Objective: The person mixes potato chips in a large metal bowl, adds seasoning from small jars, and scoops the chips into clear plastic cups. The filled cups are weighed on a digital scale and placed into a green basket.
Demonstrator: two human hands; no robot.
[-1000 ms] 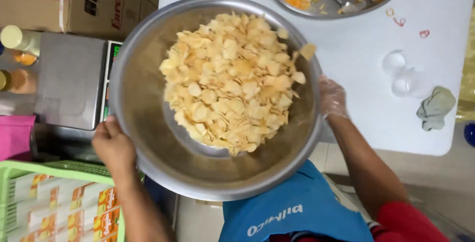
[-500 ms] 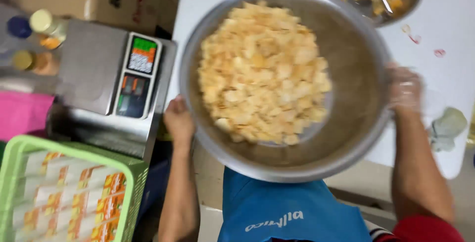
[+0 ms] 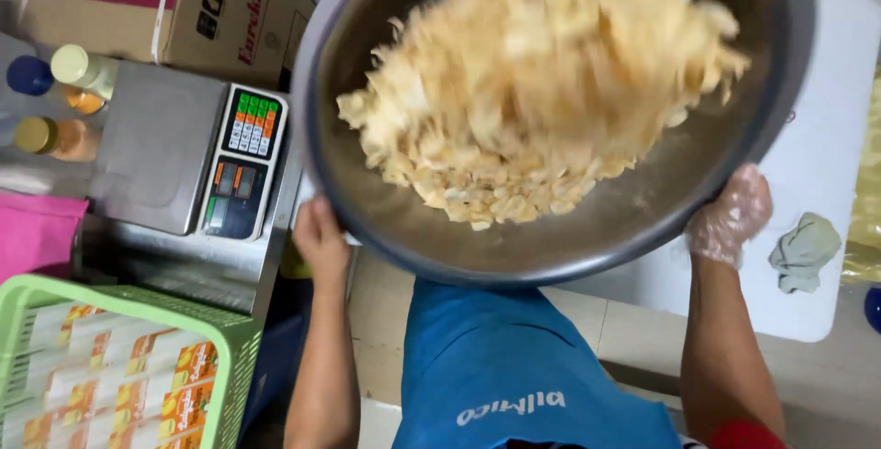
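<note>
Filling most of the upper right of the frame, a large steel mixing bowl was held up by both hands, and the pale yellow chips inside showed as a blurred mass thrown toward the bowl's upper side. By the look of it the tossing was mid-way: chips were loose and mixed, none spilled, and the bowl was not yet set down on the white table behind it. At left sat a steel digital scale, with a cardboard box above it and a green basket of packets at lower left. The left hand, bare, gripped the bowl's lower left rim; the right hand, in a clear plastic glove, clasped the lower right rim. Smaller still, capped bottles stood at far left. The bowl's top was cut off, and motion blur hid single chips.
</note>
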